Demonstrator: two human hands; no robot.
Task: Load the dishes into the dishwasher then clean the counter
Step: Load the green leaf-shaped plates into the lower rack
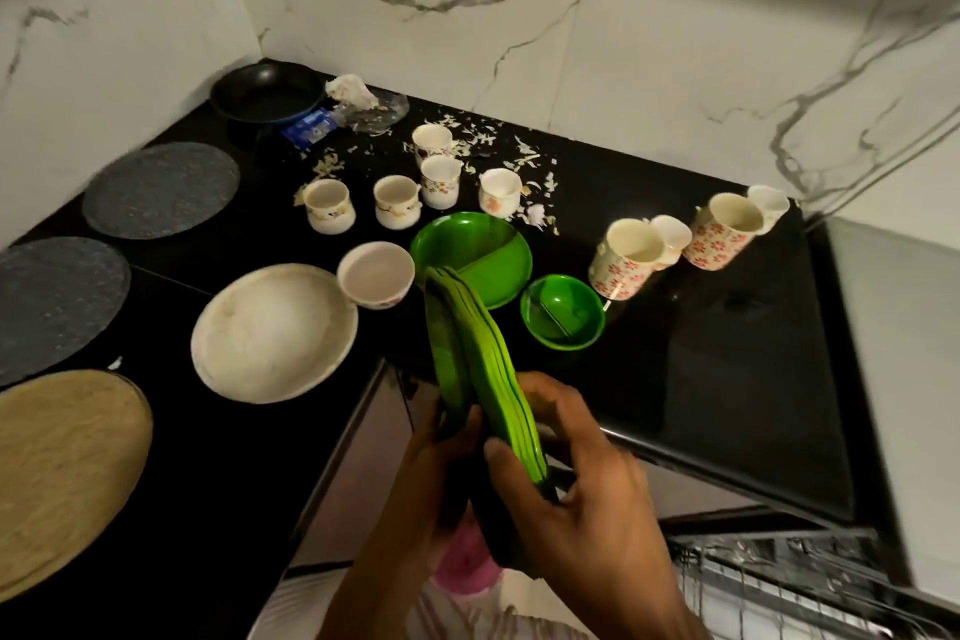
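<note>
While a stack of green plates [488, 379] is held on edge just off the black counter [701, 379], it is gripped by both hands: the right hand [576, 478] is curled round its lower edge and the left hand [441, 452] is clasped against its left face. At twelve o'clock from the stack a divided green plate [467, 244] is seen, with a small green bowl [563, 312] at one o'clock. The dishwasher rack [779, 566] is glimpsed at four o'clock.
</note>
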